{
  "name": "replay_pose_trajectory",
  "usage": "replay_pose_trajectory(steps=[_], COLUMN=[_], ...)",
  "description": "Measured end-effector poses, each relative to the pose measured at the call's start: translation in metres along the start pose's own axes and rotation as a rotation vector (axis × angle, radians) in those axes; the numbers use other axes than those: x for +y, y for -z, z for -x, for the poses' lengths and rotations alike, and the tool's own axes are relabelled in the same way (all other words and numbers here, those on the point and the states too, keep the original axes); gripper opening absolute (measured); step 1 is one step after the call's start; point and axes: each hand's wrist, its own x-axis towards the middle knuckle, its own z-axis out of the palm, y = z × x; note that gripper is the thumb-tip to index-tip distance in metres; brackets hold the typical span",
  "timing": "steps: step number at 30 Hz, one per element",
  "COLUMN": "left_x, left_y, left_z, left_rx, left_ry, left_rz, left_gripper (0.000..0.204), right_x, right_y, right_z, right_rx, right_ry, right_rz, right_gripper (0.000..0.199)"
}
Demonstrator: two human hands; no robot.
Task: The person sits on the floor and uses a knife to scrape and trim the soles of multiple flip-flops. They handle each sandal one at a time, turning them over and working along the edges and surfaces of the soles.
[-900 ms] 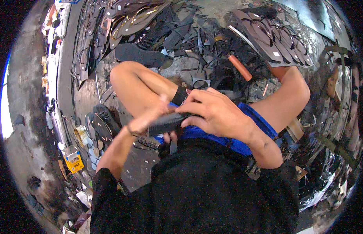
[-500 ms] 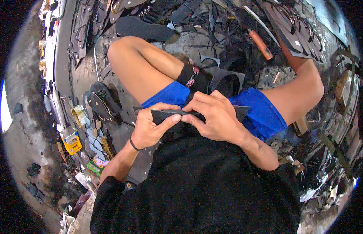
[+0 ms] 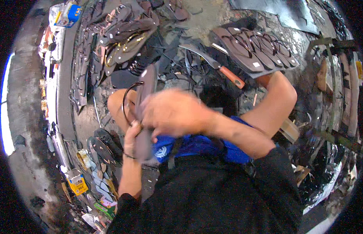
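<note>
Your left grip (image 3: 131, 137) closed on edge of dark sandal (image 3: 148, 86), set between both grips; your right grip (image 3: 175, 114) blurred, fingers curled, cannot tell whether clamped. Sandal's long axis points away from you, far end leaning slightly right. White patch (image 3: 144, 73) near far end, unreadable. Left of left grip: yellow box (image 3: 77, 184), printed.

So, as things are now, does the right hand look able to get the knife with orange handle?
Probably yes: the knife lies with its orange handle uncovered, and nothing visible blocks the right hand. That hand would only have to leave the sandal that the left hand holds and reach forward.
</note>
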Motion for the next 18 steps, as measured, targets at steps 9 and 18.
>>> replay_pose_trajectory(steps=[9, 18], left_x=[-0.043, -0.054], left_y=[-0.066, -0.021], left_z=[-0.047, -0.031], left_rx=[0.330, 0.425], left_ry=[-0.113, -0.092], left_rz=[-0.164, 0.118], left_gripper=[0.042, 0.032], right_x=[0.128, -0.062], right_y=[0.051, 0.042], right_z=[0.204, 0.059], right_rx=[-0.276, -0.028], right_ry=[-1.390, -1.420], right_rz=[0.793, -0.150], right_gripper=[0.038, 0.046])
